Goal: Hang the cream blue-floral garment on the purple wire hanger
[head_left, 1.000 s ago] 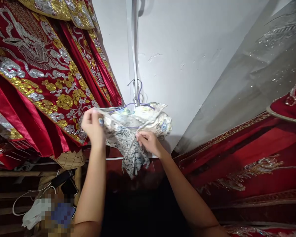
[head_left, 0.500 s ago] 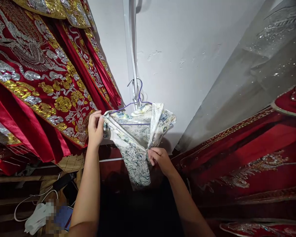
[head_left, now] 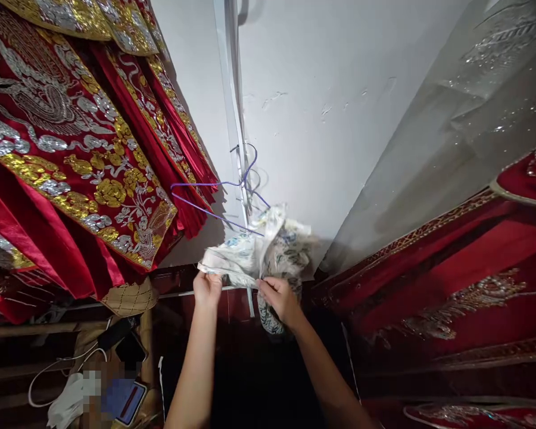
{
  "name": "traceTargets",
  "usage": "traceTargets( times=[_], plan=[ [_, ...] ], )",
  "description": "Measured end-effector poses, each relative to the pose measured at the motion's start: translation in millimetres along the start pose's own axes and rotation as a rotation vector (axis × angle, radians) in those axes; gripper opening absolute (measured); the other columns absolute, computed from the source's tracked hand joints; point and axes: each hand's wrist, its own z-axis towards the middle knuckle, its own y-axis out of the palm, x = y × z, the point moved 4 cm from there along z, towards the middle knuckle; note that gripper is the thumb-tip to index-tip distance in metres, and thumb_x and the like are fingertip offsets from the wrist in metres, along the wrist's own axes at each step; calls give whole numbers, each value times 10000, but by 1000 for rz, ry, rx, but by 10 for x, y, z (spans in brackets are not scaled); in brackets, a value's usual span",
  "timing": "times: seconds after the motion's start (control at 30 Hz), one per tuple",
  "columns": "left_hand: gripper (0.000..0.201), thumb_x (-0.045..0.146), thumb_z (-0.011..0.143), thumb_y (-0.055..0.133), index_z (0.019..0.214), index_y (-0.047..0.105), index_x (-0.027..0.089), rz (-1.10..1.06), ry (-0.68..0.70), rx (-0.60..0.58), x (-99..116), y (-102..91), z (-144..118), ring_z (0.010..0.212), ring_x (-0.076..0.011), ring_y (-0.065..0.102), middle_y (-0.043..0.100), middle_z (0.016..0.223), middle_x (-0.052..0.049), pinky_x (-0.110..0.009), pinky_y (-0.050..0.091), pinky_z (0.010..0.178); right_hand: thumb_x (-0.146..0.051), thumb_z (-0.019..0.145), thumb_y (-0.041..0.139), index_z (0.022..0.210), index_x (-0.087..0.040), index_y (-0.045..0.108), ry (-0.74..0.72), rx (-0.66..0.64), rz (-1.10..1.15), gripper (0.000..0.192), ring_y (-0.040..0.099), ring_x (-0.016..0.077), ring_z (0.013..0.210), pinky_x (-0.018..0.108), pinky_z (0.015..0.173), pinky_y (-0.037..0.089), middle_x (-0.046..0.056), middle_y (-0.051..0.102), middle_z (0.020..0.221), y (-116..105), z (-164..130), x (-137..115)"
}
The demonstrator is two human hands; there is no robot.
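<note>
A white garment with a blue and green pattern [head_left: 254, 253] hangs bunched below a purple wire hanger [head_left: 214, 199] that is hooked on a white rail [head_left: 230, 107] on the wall. The hanger's left arm is bare; its right end is still inside the cloth. My left hand [head_left: 207, 287] grips the garment's lower left edge. My right hand [head_left: 279, 299] is closed on the cloth beside it, with a fold of fabric hanging under the fingers.
Red robes with gold and silver embroidery [head_left: 71, 143] hang close on the left. More red embroidered cloth [head_left: 451, 286] and a grey sequinned fabric [head_left: 469, 113] fill the right. A phone [head_left: 127, 348], white cable and cloth lie at the lower left.
Both hands have pulled the garment downward. Its left side has slipped off the hanger, whose left arm is now bare and tilted up. My left hand dropped from the hanger's shoulder to the cloth's lower edge.
</note>
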Motion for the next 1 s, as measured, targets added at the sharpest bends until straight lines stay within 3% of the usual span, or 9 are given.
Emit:
traceTargets(
  times=[0.07, 0.2, 0.37, 0.43, 0.57, 0.67, 0.77, 0.87, 1.0],
  plan=[
    [165, 260, 846, 590, 932, 660, 138, -1, -55, -97, -85, 274, -259, 1137, -272, 671, 736, 1085, -158, -393, 517, 997, -594, 850, 619, 546, -214, 508, -27, 82, -72, 499, 376, 132, 478, 286, 475, 295, -25, 433, 484, -185, 54, 9],
    [205, 361, 873, 658, 882, 642, 157, 243, -78, -528, -33, 1008, -855, 1179, -329, 637, 685, 1251, -160, -464, 475, 1034, -709, 871, 508, 748, -227, 683, -61, 124, 11, 528, 601, 226, 684, 328, 609, 466, 41, 630, 655, -320, 163, -213],
    [171, 374, 899, 645, 943, 700, 218, 767, 428, -697, 319, 1390, -1169, 1345, -323, 495, 603, 1384, -117, -463, 343, 1147, -826, 883, 210, 812, -201, 701, 130, -113, 310, 798, 678, 274, 768, 354, 624, 512, 87, 633, 630, -125, 101, -497],
    [247, 388, 906, 630, 1088, 696, 235, 867, 512, -729, 391, 1326, -1113, 1362, -326, 466, 585, 1401, -117, -462, 326, 1152, -807, 880, 293, 783, -178, 695, 151, -312, 282, 753, 673, 267, 746, 356, 632, 513, 92, 640, 645, -91, 57, -675],
    [383, 476, 988, 436, 1090, 675, 194, 1035, 275, -941, 276, 931, -941, 1020, -276, 637, 703, 1069, -101, -357, 480, 916, -425, 782, 720, 783, -177, 692, -36, -718, -211, 249, 629, 207, 724, 314, 666, 492, 32, 670, 735, -216, 106, -1132],
    [394, 525, 956, 493, 838, 642, 180, 1339, 185, -997, 217, 568, -907, 760, -204, 588, 657, 809, -40, -288, 449, 724, -246, 749, 689, 865, -197, 699, -203, -506, -481, 127, 571, 146, 625, 256, 578, 446, -5, 661, 772, -424, 447, -1346],
    [427, 559, 947, 494, 756, 553, 182, 1570, 218, -880, 352, 365, -912, 673, -165, 518, 586, 719, -10, -263, 382, 652, -247, 743, 674, 1221, -251, 636, -259, -222, -473, 479, 555, 125, 563, 251, 557, 458, -15, 672, 835, -447, 887, -1249],
    [472, 598, 962, 420, 755, 523, 187, 1689, 236, -780, 567, 330, -935, 607, -152, 487, 535, 656, 6, -261, 332, 605, -261, 755, 662, 1425, -273, 523, -346, -206, -431, 685, 679, 227, 930, 340, 826, 534, 57, 699, 1142, -232, 1221, -953],
    [458, 596, 947, 438, 798, 591, 192, 1805, 208, -714, 793, 220, -896, 618, -179, 543, 594, 665, -20, -266, 321, 592, -239, 802, 568, 1239, -258, 700, -401, -206, -414, 457, 594, 277, 1233, 409, 1061, 436, 48, 673, 1299, -155, 1359, -675]
  ],
)
